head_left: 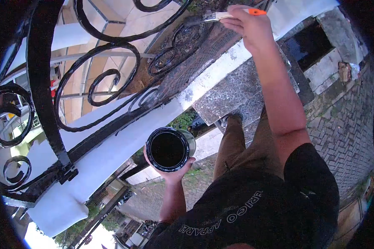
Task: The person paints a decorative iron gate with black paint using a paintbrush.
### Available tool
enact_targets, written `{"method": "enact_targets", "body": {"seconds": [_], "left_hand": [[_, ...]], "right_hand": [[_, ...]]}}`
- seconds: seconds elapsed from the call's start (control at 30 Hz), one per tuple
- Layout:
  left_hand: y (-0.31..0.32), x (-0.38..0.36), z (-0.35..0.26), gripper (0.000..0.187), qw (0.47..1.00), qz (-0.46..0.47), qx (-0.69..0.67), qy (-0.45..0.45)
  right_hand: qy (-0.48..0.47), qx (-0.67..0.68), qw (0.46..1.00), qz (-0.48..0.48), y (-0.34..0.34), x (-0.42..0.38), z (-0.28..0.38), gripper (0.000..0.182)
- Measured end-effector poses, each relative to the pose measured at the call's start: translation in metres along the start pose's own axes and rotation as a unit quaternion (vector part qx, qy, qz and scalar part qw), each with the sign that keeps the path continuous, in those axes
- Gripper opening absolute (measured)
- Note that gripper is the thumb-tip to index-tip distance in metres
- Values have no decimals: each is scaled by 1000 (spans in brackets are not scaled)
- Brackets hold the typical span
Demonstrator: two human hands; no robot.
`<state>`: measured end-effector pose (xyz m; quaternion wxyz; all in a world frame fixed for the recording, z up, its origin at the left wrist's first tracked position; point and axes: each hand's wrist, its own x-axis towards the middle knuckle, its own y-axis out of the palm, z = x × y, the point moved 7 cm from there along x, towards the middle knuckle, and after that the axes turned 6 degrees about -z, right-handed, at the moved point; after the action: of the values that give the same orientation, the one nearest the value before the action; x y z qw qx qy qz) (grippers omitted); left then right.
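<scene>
My left hand (171, 173) is wrapped round a paint can (191, 143) from below, its open top facing up toward me. Black paint (167, 149) fills the inside, and dark smears coat the rim. Up at the top right, my right hand (250, 28) grips a paintbrush (217, 16) with an orange-tipped handle. The dark bristles point left and overlap the curled ironwork in this view. Glossy black scrolls (102, 43) make up much of the metal railing (41, 79), while the lower bar near the brush looks duller and greyish.
A white ledge (124, 143) runs diagonally beneath the railing. Tiled floor (108, 31) shows behind the scrolls. Below me are a speckled stone slab (232, 89), a dark square opening (309, 45) and brick paving (340, 120). My legs (232, 141) stand by the slab.
</scene>
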<state>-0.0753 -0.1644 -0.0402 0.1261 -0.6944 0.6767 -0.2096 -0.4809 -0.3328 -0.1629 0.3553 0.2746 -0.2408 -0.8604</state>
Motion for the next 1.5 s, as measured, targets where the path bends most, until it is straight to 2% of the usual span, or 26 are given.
{"method": "enact_targets", "body": {"seconds": [0.07, 0.13, 0.2, 0.27, 0.33, 0.37, 0.43, 0.53, 0.63, 0.7, 0.8, 0.87, 0.93, 0.97, 1.07, 1.13, 1.2, 1.23, 1.27, 1.3, 1.33, 1.4, 1.5], "left_hand": [[2, -1, 1, 129, 1000, -1, -28, -5], [5, 1, -4, 129, 999, -1, -37, 0], [8, -2, -6, 129, 999, 0, -43, 2], [9, -4, -1, 128, 999, -2, -21, -23], [8, -7, 2, 129, 999, 3, -27, -33], [9, -6, 5, 130, 999, 7, -35, -41], [14, -5, 5, 131, 998, 12, -42, -38], [15, -9, 12, 133, 997, 29, -13, -66], [22, -3, -2, 133, 1000, 8, 3, -23], [25, -1, -1, 134, 997, 19, -44, -64], [30, 2, -9, 134, 998, 20, -48, -29], [28, 2, -2, 134, 999, 26, -25, -36], [26, 1, 4, 134, 999, 36, 0, -40], [25, 2, 5, 134, 999, 37, 11, -26], [17, -3, 8, 133, 999, 32, 32, -12], [18, -3, 3, 133, 999, 25, 36, -8], [26, -8, 8, 132, 991, 75, 47, -102], [27, -8, 10, 133, 994, 62, 63, -70], [27, -10, 14, 133, 993, 63, 66, -71], [26, -9, 15, 135, 994, 49, 70, -60], [26, -7, 17, 137, 996, 36, 72, -48], [29, -3, 12, 139, 994, 42, 98, -17], [35, -1, 6, 138, 995, 48, 93, -8]], "right_hand": [[36, -108, 992, -49, -10, 18, -7, 17], [11, -66, 997, -48, 9, 11, 16, 13], [61, -91, 990, -87, 30, -10, 26, 12], [68, -99, 991, -56, 11, 14, -1, 13], [-61, -180, 981, -36, -11, 33, 8, 23], [-66, -178, 981, -37, -15, 36, 9, 23], [26, -35, 999, -20, -14, 27, 7, 15], [25, -12, 999, 20, 15, 10, -9, 24], [21, -53, 998, -31, -7, 18, -25, 22], [13, -108, 991, -73, -34, 19, -19, 20], [-8, -51, 994, -94, -54, 6, -12, 19], [-31, -12, 996, -84, -35, -5, -6, 18], [-27, 26, 999, -9, 7, -22, 2, 18], [-36, -35, 999, -13, 15, -24, 2, 19], [-3, -51, 996, -77, -21, 7, -30, 20], [-10, -81, 994, -76, -27, 11, -25, 18], [-191, -253, 946, -69, -16, -12, 3, 15], [-353, -348, 867, -49, 8, -34, 25, 13], [-399, -318, 859, 39, 30, -48, 23, 14], [-393, -391, 822, 133, 52, -72, 22, 21], [-441, -459, 755, 157, 71, -95, 16, 28], [-419, -453, 747, 247, 82, -116, 27, 31], [-449, -443, 751, 195, 65, -107, 43, 31]]}}
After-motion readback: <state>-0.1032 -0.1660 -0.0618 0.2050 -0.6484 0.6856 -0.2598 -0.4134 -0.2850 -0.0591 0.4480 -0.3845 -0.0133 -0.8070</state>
